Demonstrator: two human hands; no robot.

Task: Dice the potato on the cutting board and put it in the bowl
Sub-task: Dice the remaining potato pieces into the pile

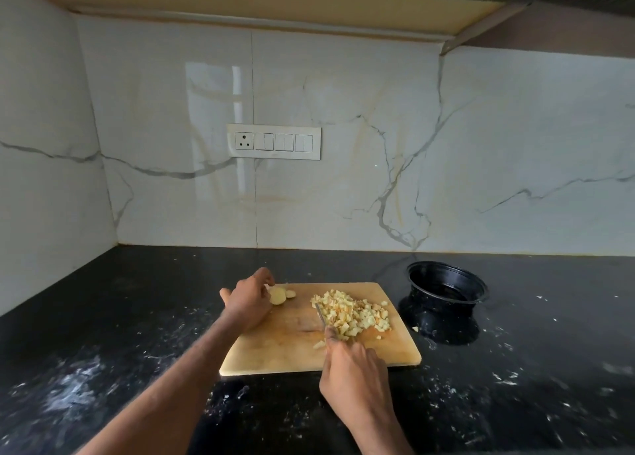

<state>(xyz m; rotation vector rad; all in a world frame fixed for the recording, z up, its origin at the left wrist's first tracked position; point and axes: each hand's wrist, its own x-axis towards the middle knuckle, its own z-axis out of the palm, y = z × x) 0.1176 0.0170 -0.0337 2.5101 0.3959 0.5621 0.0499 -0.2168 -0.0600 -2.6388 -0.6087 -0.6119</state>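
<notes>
While no writing is legible, we see diced potato (pixel 352 313) heaped on the wooden cutting board (pixel 275 351). Our right hand (pixel 354 375) grips a knife (pixel 321 315) against that heap; our left hand (pixel 249 300) pinches potato slices (pixel 280 294) at the board's far-left corner. A black bowl (pixel 446 288) sits beside the board.
</notes>
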